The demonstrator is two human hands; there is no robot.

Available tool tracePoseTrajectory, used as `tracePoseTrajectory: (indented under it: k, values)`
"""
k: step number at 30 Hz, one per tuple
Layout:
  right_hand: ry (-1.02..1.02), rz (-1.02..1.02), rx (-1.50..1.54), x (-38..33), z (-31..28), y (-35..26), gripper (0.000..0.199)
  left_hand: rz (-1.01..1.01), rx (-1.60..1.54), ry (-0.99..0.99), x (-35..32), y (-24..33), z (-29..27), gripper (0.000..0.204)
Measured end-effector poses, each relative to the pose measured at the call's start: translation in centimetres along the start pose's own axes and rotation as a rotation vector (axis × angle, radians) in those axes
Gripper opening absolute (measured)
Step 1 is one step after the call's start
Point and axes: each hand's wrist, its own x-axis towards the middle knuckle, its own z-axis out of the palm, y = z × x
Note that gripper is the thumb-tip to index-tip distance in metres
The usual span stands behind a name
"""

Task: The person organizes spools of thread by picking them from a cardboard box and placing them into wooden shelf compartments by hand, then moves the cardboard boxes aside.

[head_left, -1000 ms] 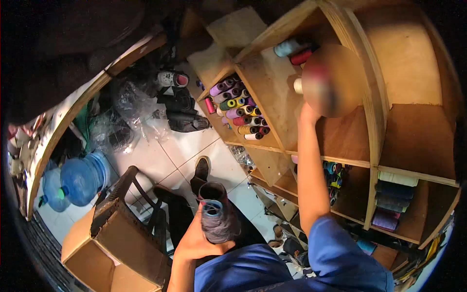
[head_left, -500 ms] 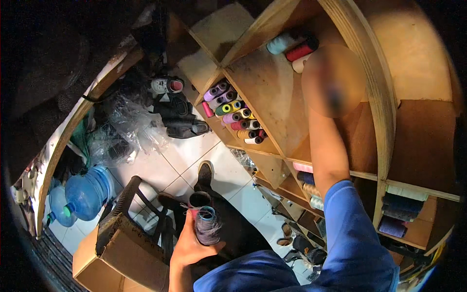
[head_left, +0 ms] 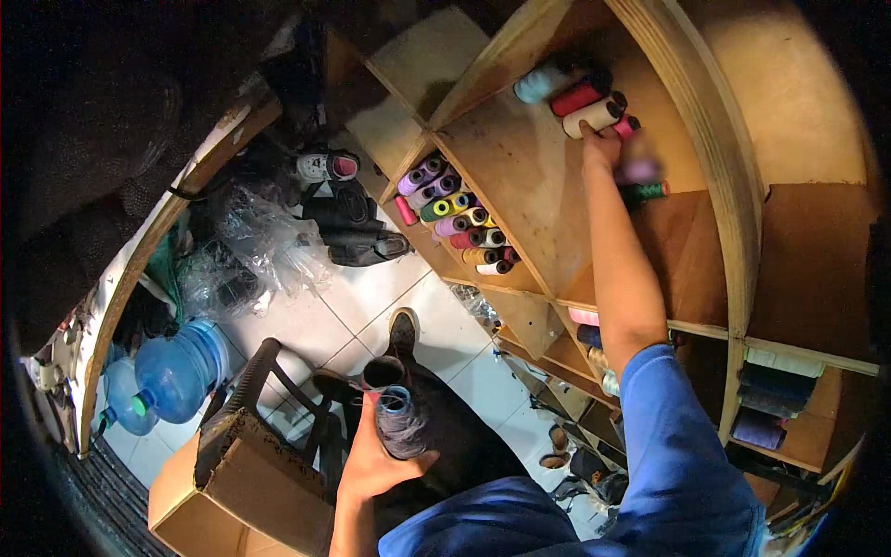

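My left hand (head_left: 385, 455) is closed around a cone of grey thread (head_left: 403, 429) at waist height. Against its far side is a second, dark cone (head_left: 383, 373) with an open top, also within my left hand's grip. My right arm reaches up into a wooden shelf compartment. There my right hand (head_left: 603, 151) has its fingers bent round a pinkish-red thread spool (head_left: 627, 126), covering its left part. My thumb touches the cream spool (head_left: 595, 115) lying beside it. A dark red spool (head_left: 582, 94) and a pale blue spool (head_left: 541, 84) lie farther along the row.
Below my right hand is a green spool (head_left: 645, 191), next to a blurred patch. Several spools (head_left: 454, 206) fill the neighbouring compartment. A wooden divider (head_left: 705, 102) stands to the right. A cardboard box (head_left: 269, 487), blue water bottles (head_left: 176, 376) and shoes (head_left: 357, 223) are at left.
The cream and pinkish-red spools now show clearly beside my right hand, where a blur covered the hand before. The view has shifted slightly. My left hand keeps its grip on the cones.
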Motion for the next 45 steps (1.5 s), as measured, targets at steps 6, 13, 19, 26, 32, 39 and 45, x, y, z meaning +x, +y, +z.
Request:
tracePoseTrajectory:
  k: [6,13,19,26,32,39,45]
  values:
    - [0.083,0.215,-0.212,-1.8,-0.6,-1.5,0.037,0.077,-0.023,0.030,0.6,-1.4,-1.2,0.087]
    - [-1.195,0.306,0.651,-21.2,-6.3,-13.2,0.029,0.207,-0.156,0.180,3.9,1.8,0.6,0.070]
    - [-1.131,0.053,0.319,-32.7,-9.3,-17.0,0.067,0.313,-0.111,0.165,6.7,4.8,2.1,0.076]
    - [-1.141,0.466,0.689,-30.2,-10.3,-17.5,0.062,0.434,-0.202,0.149,7.9,4.1,2.3,0.075]
    - [-0.858,0.799,1.175,-27.5,-9.7,-14.4,0.042,0.303,-0.241,0.245,6.3,3.0,-0.3,0.062]
    - [-0.127,0.617,0.997,-14.8,-7.0,-7.0,0.014,0.208,-0.161,0.222,5.4,1.6,-1.3,0.064]
    - [0.254,0.373,0.499,-7.5,-3.4,-1.9,0.038,0.193,-0.110,0.203,5.1,0.8,-1.9,0.061]
